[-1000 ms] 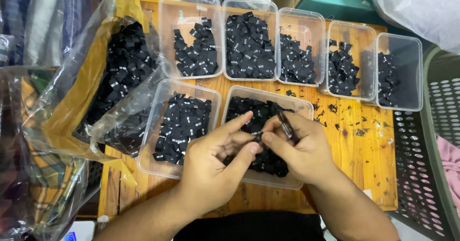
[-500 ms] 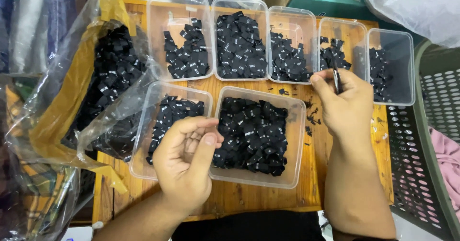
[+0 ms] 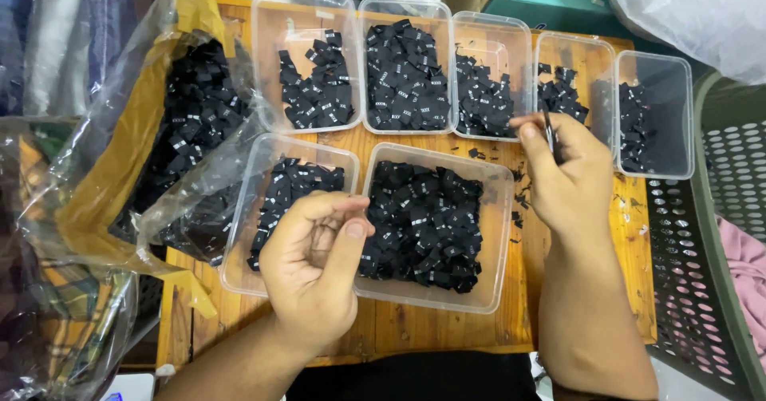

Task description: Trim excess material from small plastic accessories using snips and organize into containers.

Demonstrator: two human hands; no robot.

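Right hand (image 3: pixel 568 179) pinched a label over the far trays (image 3: pixel 571 90); left hand (image 3: pixel 315 269) curled, seemingly empty. Bag (image 3: pixel 191 130) and near tray (image 3: pixel 427 225) remained full.

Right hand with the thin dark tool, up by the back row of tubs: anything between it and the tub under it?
Nothing visible. The right hand holds the thin dark tool over the fourth clear tub in the back row, which is open-topped with no lid. The left hand is apart, over the front tubs.
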